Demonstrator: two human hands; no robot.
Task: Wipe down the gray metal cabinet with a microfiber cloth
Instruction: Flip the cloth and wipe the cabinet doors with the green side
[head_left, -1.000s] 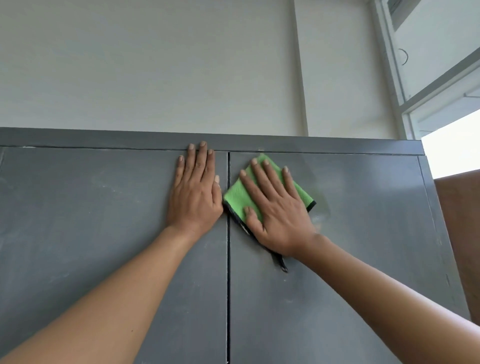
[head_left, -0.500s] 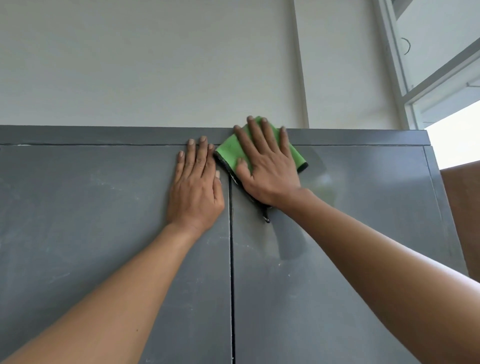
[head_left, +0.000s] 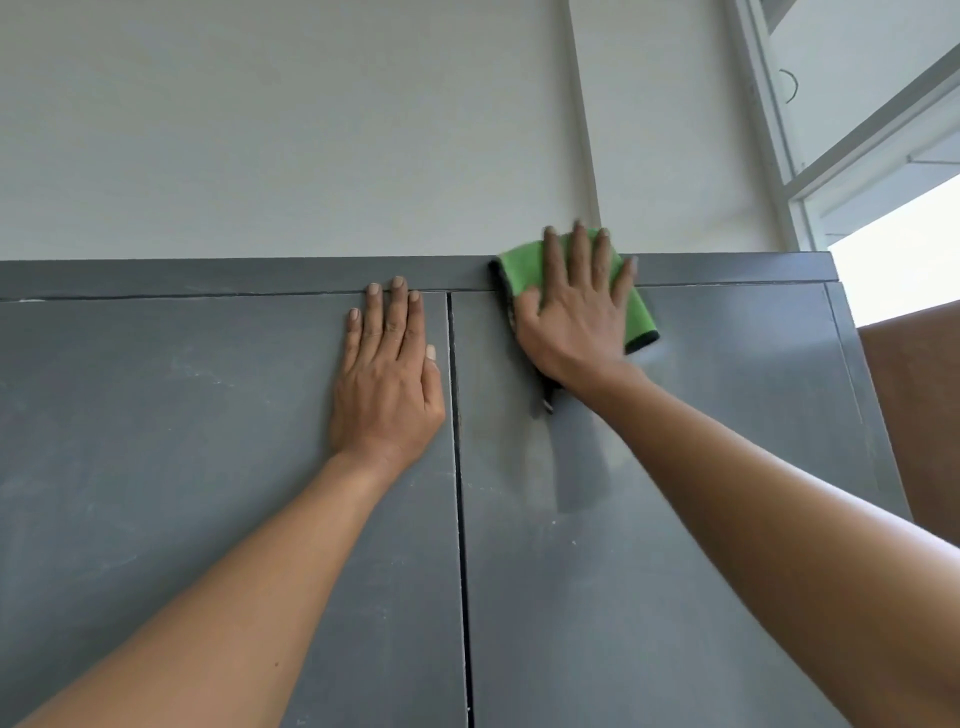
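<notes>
The gray metal cabinet (head_left: 156, 467) fills the lower view, two doors split by a dark vertical seam. My right hand (head_left: 574, 306) lies flat with straight fingers on a folded green microfiber cloth (head_left: 640, 312), pressing it against the top of the right door and the cabinet's upper band; most of the cloth is hidden under the hand. A dark edge of the cloth hangs below the palm. My left hand (head_left: 389, 369) rests flat on the left door, fingertips near its top edge, just left of the seam.
A pale wall (head_left: 285, 130) rises above the cabinet. A white window frame (head_left: 779, 130) stands at the upper right with bright daylight beside it. A brown surface (head_left: 914, 405) sits past the cabinet's right edge.
My right hand has slid the cloth up from the right door's upper part to the cabinet's top band, then to the right. My left hand has stayed put.
</notes>
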